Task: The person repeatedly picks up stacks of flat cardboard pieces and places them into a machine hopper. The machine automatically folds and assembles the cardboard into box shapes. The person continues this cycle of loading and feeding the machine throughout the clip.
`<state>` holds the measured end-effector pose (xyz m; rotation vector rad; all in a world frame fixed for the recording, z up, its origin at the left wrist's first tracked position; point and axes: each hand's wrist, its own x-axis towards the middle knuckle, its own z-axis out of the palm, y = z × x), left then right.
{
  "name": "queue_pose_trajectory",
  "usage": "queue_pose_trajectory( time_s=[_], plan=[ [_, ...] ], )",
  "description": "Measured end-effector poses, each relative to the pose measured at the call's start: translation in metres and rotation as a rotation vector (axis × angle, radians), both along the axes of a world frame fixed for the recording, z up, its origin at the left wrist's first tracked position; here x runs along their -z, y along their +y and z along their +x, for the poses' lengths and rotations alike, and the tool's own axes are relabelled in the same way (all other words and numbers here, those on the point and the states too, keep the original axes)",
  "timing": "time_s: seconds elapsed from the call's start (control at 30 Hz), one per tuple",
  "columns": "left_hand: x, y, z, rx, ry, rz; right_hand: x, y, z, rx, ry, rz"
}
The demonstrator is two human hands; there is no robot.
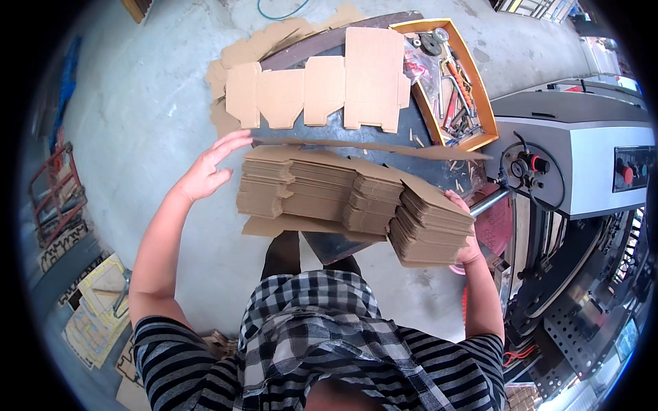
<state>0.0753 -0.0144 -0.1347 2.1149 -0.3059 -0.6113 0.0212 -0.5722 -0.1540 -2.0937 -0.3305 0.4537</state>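
A thick stack of die-cut cardboard box blanks point(322, 195) is held up in front of my body, tilted so its layered edges face me. My right hand point(466, 233) grips the stack's right end, its fingers partly hidden behind the cardboard. At the left end my left hand point(211, 168) is raised with fingers spread, apart from the stack. A loose cardboard sheet point(370, 145) stands edge-on just beyond the stack, near my left fingertips. Past it, a flat box blank point(373, 79) with cut flaps lies on a dark table point(329, 133).
An orange-yellow tray point(485, 113) of hand tools stands at the table's far right. To my right is a grey machine point(589, 157) with a pressure gauge and red knobs. More cardboard sheets point(274, 38) lie behind the blank. Patterned die boards point(96, 308) rest on the floor at left.
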Motion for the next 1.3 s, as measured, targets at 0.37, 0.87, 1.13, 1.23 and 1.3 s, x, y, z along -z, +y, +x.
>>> queue_pose_trajectory(
  time_s=[0.37,0.87,1.13,1.23,1.3],
  plan=[
    [0.007,-0.190,0.105,0.103,-0.711,0.396,-0.008,0.001,0.003,-0.020,-0.012,0.007],
    [0.089,-0.221,0.127,0.135,-0.403,0.567,0.009,-0.008,0.005,-0.034,0.012,0.153],
    [0.102,-0.213,0.129,0.157,-0.318,0.436,0.016,-0.008,0.002,0.020,0.015,0.094],
    [0.068,-0.205,0.126,0.252,-0.319,0.328,0.016,-0.009,-0.001,0.040,0.034,0.133],
    [0.055,-0.194,0.115,0.299,-0.339,0.287,0.013,-0.007,0.003,0.013,0.006,0.150]
  ],
)
